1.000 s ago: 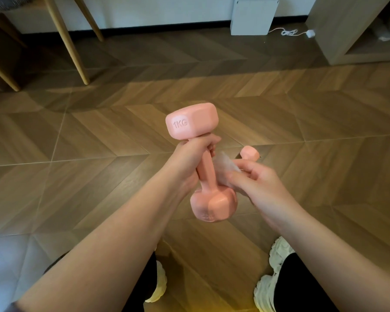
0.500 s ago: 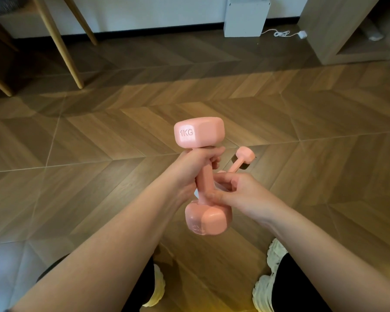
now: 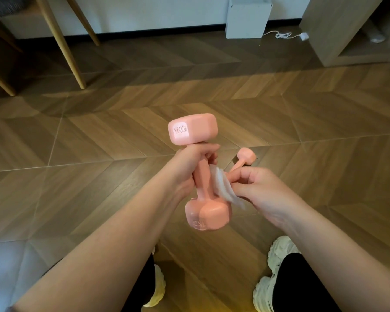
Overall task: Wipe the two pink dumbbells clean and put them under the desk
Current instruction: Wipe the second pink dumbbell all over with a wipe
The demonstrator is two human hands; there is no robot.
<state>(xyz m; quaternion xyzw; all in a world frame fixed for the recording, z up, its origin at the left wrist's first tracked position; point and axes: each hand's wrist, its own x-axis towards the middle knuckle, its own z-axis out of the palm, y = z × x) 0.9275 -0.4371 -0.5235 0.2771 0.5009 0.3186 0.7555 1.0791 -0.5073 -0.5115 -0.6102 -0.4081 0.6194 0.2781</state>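
Far beyond the left hand, slanted wooden legs (image 3: 63, 43) stand on the wooden floor (image 3: 99, 136). The left hand (image 3: 190, 167) curls around the upper part of the handle of a pink dumbbell (image 3: 200, 183) and holds it nearly upright in the air. The end marked 1KG sits above the fist and the other end hangs below it. Just right of the handle, between the two hands, a white wipe (image 3: 223, 188) lies against the bar. The right hand (image 3: 266, 194) pinches the wipe with thumb and fingertips, its other fingers curled. Just beyond the right hand's knuckles, a second dumbbell (image 3: 245, 156) lies on the floor, partly hidden by the fingers. Below the hands, two pale shoes (image 3: 273, 273) stand on the floor. Far beyond the right hand, a white box (image 3: 245, 16) stands against the wall, with a white cable (image 3: 284, 35) beside it and a wooden cabinet (image 3: 324, 25) further right
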